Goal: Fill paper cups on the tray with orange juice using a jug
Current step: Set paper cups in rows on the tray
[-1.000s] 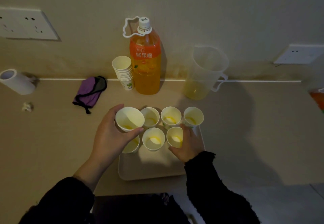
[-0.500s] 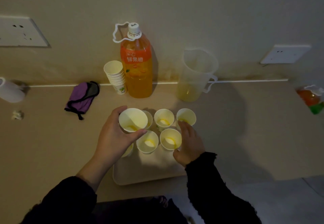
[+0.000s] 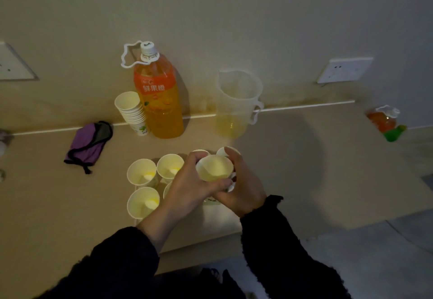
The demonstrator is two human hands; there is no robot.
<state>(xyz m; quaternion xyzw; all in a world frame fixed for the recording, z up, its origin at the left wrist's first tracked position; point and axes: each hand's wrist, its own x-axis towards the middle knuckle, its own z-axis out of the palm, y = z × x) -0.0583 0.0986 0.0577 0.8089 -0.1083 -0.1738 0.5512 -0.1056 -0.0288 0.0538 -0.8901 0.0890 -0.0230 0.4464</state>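
Dim beige worktop (image 3: 316,169) against a wall.
Left hand (image 3: 187,187) and right hand (image 3: 244,189) both curl round 1 paper cup (image 3: 214,167); the jug (image 3: 236,104) stands far behind.

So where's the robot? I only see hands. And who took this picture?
There's no robot here, just a person. The camera sits on their head and looks down, so you see their own arms. The left hand and right hand are both wrapped round one paper cup, held over the tray. More cups stand on the tray with a little juice inside. At the back are a big orange juice bottle, a clear jug with a bit of juice at the bottom, and a stack of spare cups. A purple pouch lies on the left.
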